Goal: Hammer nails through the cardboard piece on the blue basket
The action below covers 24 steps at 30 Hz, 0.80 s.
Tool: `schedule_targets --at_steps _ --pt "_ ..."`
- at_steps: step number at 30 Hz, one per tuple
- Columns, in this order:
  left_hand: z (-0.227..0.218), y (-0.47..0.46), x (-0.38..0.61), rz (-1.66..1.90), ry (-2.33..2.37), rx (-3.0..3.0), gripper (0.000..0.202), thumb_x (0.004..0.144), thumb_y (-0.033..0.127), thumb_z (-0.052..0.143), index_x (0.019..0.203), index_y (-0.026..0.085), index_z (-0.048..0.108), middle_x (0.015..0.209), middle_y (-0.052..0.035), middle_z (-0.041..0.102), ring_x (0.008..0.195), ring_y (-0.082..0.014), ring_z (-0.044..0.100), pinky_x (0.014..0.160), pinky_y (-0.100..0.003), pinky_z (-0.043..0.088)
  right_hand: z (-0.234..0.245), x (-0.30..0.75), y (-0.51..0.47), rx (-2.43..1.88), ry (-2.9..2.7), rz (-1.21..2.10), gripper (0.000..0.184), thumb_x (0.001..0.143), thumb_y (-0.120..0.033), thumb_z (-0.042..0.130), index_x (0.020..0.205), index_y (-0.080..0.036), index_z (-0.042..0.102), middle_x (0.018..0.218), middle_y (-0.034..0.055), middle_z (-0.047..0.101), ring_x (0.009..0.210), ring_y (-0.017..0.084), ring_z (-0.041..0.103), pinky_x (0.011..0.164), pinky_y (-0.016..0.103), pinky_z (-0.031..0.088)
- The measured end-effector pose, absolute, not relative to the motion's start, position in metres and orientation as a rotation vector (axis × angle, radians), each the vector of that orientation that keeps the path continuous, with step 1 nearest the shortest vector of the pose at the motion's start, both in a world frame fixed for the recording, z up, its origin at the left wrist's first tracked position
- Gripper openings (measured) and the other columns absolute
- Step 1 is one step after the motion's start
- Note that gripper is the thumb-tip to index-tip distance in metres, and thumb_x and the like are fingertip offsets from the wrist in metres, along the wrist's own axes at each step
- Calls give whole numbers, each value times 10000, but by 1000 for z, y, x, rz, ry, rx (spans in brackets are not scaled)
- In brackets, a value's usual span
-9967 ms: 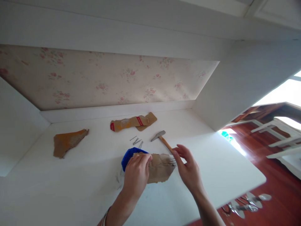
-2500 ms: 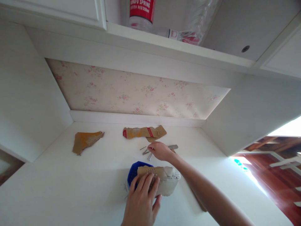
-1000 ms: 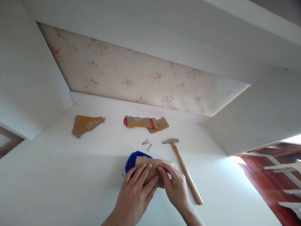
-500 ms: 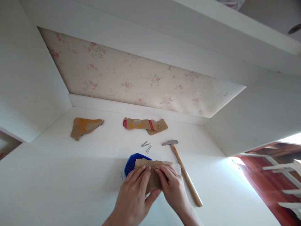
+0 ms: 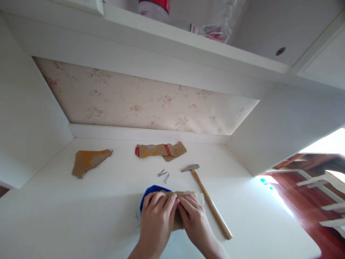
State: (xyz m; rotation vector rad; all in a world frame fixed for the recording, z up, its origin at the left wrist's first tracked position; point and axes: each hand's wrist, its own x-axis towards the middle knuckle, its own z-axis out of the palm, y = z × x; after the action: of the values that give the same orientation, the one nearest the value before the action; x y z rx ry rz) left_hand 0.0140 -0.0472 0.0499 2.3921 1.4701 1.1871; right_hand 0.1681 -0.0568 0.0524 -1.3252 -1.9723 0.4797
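Observation:
Both hands press on a torn brown cardboard piece (image 5: 178, 221) lying over a blue container (image 5: 147, 195) on the white desk (image 5: 67, 212). My left hand (image 5: 157, 219) lies on the cardboard's left part with its fingers together and curled over the top edge. My right hand (image 5: 192, 217) rests beside it, fingers bent down onto the cardboard. A row of nails (image 5: 199, 197) sticks out of the cardboard's right end. A hammer (image 5: 207, 199) with a wooden handle lies just right of my right hand, untouched.
Loose nails (image 5: 164, 174) lie behind the container. Two more cardboard scraps lie farther back, one orange-stained (image 5: 87, 162) at the left and one with red marks (image 5: 159, 150) near the flowered back wall. A shelf above holds a red-labelled bottle (image 5: 153, 5). The desk edge is at the right.
My right hand reached back to the loose nails, then returned to the cardboard. Both hands have since closed in together on it. The view has tilted up to show the shelf.

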Motion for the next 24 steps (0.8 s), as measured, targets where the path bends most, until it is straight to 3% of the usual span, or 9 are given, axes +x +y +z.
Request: schedule_targets --at_steps 8,16,20,24 --pt "48 -43 12 1251 1288 2444 250 997 203 429 1061 206 671 962 -48 733 947 -225 664 861 -387 506 55 169 -60 -1319 -1974 478 182 976 -148 501 971 -224 666 910 38 714 849 202 613 827 366 490" --pt "40 -41 11 1261 1293 2542 288 976 145 368 1035 185 647 873 -57 743 786 -203 716 699 -315 568 72 168 -60 -1359 -1991 374 171 905 -135 625 939 -264 733 1076 28 702 998 227 591 918 404 485" --pt "38 -40 15 1293 1289 2544 279 965 121 372 956 192 642 804 -54 730 743 -194 712 697 -305 556 79 179 -65 -1482 -1982 375 194 858 -237 705 1036 -312 727 1214 34 655 1133 271 560 994 452 470" --pt "38 -38 19 1346 1276 2509 264 990 168 384 880 207 620 717 -28 693 682 -183 694 644 -295 524 66 209 -71 -1636 -1714 366 302 913 -402 616 1186 -277 652 1259 62 628 1175 250 567 1008 398 483"
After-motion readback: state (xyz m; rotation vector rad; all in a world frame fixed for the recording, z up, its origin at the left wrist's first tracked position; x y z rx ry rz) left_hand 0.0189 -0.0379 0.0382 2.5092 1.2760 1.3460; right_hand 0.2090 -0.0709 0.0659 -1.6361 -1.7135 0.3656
